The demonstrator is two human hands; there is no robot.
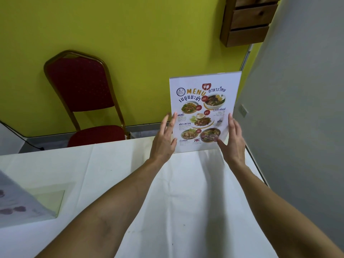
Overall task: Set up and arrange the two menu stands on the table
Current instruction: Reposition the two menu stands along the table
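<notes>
Now both hands are on the upright menu stand [202, 112] at the far right corner of the table [115, 164], which wears a white cloth. Left hand [163, 140] sits against the stand's left edge, fingers spread and pointing up, thumb touching the front face low down. Right hand [232, 140] mirrors it on the right edge, fingers up along the side, thumb pressing the lower front. So the stand is pinched between two flat, open palms rather than gripped in a fist. Its printed face, with food photos and the word MENU, looks back at the camera, tilted slightly to the right. Over at the near left edge, the second menu stand [20, 202] lies blurred on the cloth, well apart from the first. Behind the table, a red chair [83, 97] stands against the yellow-green wall [149, 43].
</notes>
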